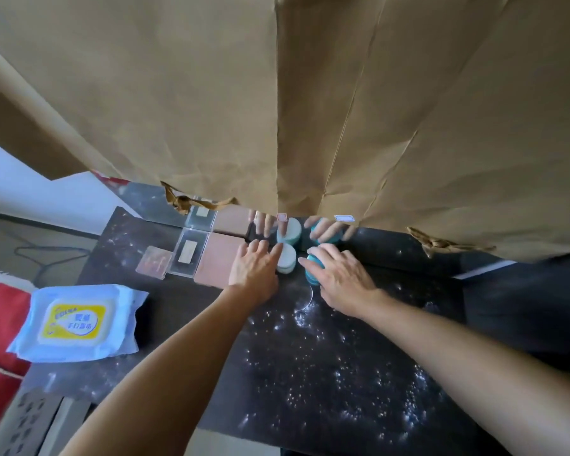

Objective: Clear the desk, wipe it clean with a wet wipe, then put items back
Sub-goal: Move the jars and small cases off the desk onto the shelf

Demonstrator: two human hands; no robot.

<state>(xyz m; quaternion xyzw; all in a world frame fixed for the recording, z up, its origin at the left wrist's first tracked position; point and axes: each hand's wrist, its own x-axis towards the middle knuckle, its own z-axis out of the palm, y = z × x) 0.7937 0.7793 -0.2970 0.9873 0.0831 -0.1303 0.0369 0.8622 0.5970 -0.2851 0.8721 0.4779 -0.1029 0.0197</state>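
Reaching to the back of the dark tabletop [326, 357], the left hand [254, 271] lies flat with straight fingers [260, 250] touching a white jar [287, 260], the right hand [343, 278] curls over a teal jar [312, 271] just beside it, a pink case [216, 261] and a clear case [188, 255] sit left of them, and the wipes pack [76, 320] lies at the left edge
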